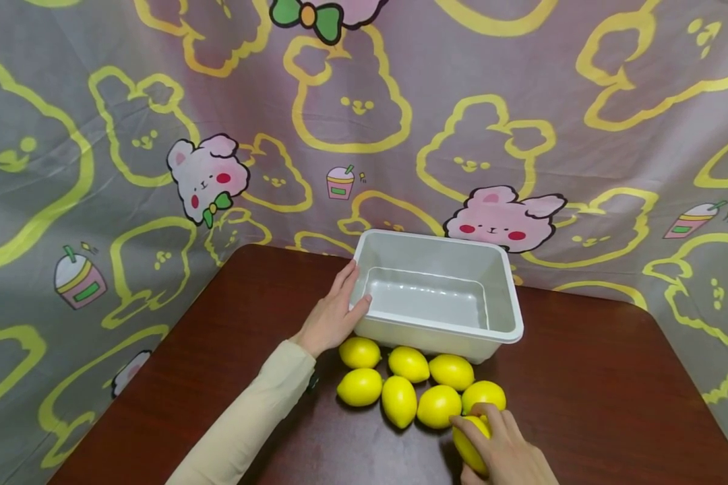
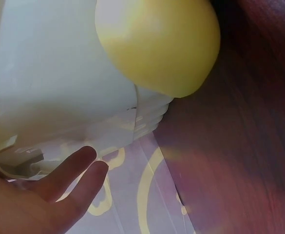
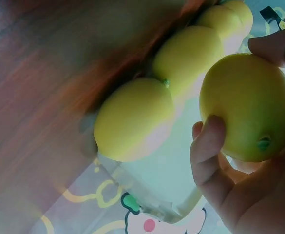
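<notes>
My right hand (image 1: 503,444) holds a yellow lemon (image 3: 249,105) between thumb and fingers, at the near right end of the lemon group in the head view. Just beyond it lies another lemon (image 1: 484,397), partly covered by the fingers. My left hand (image 1: 334,313) rests on the left end of a light grey plastic bin (image 1: 443,330), fingers extended along its side and thumb over the front rim. The bin's floor shows bare. In the left wrist view, a lemon (image 2: 157,44) sits close against the bin's wall.
Several more lemons (image 1: 399,401) lie in two loose rows along the bin's near side. The dark reddish-brown wooden table (image 1: 607,391) extends to both sides. A grey curtain (image 1: 388,81) with cartoon bears and rabbits hangs behind the table and at its sides.
</notes>
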`<action>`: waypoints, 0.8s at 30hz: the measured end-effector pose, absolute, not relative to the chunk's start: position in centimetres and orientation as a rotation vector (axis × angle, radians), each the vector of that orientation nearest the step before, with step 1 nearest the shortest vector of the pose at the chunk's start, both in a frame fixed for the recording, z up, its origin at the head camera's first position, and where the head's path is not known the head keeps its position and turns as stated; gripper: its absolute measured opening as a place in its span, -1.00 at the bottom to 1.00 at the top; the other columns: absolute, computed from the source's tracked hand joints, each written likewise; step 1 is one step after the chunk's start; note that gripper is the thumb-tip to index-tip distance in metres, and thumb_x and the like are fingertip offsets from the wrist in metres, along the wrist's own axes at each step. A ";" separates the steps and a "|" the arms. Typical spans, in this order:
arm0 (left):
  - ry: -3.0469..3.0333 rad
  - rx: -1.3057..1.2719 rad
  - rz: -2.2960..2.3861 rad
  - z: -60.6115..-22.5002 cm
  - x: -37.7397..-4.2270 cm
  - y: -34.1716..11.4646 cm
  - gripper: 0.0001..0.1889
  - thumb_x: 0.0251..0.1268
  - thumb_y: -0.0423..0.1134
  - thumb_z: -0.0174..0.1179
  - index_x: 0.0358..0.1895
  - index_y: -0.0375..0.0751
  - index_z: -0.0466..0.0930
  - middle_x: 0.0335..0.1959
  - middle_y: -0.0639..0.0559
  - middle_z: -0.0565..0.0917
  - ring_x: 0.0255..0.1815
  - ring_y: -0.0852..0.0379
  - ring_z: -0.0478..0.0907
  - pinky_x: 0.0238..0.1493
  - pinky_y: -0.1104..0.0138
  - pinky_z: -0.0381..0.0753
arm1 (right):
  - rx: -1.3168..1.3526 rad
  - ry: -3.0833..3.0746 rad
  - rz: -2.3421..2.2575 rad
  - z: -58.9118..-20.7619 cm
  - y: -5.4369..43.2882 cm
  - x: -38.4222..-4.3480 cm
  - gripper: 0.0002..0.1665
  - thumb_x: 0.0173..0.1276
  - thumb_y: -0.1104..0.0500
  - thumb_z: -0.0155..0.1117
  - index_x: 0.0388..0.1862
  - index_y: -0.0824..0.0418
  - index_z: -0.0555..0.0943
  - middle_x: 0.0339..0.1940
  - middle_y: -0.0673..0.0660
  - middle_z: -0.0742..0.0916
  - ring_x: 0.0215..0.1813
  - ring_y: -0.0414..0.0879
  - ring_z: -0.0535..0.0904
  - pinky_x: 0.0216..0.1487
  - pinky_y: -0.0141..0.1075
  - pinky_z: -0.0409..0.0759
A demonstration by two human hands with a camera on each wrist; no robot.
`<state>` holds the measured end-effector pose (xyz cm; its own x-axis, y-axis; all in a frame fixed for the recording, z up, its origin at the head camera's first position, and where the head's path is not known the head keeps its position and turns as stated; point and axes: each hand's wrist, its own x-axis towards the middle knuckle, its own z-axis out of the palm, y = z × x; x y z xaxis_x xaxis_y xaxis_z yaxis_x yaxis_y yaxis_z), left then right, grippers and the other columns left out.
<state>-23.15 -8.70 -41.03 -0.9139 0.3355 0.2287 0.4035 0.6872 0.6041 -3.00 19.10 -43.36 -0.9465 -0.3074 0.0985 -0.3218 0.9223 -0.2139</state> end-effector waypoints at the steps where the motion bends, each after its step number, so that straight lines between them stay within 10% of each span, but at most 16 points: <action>1: -2.792 -0.616 -1.040 -41.0 -23.1 -8.7 -0.28 0.49 0.10 -0.08 0.57 -0.15 -0.02 0.57 0.17 -0.08 -0.37 -0.03 0.57 0.02 0.04 0.54 | 0.490 -3.015 0.351 -43.3 19.1 -3.0 -0.37 -0.07 0.03 0.45 0.09 -0.07 0.57 0.00 -0.02 0.42 -0.11 -0.05 0.35 -0.69 -0.41 0.23; 24: -2.790 -0.614 -1.041 -41.0 -23.1 -8.7 -0.27 0.49 0.13 -0.10 0.56 -0.16 -0.02 0.57 0.16 -0.07 -0.45 0.02 0.55 -0.05 0.08 0.57 | 0.586 -2.630 0.345 -42.0 19.3 -4.1 -0.21 -0.18 0.03 0.43 0.18 0.01 0.55 0.08 -0.02 0.52 -0.07 -0.10 0.40 -0.70 -0.43 0.22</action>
